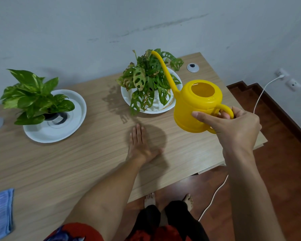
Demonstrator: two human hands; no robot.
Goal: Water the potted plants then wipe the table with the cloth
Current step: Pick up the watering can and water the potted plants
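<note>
Can (197,105) hangs in the right hand (233,126), grip closed on its handle, spout over the right plant (149,79) to pour, while the left hand (140,145) lies flat and open on the tabletop (94,153), probably as a brace

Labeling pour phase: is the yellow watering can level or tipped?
Roughly level, not pouring. The yellow watering can shows its round top opening facing up, its spout rising over the holey-leaved plant. The right hand grips its handle. No water stream visible.
</note>
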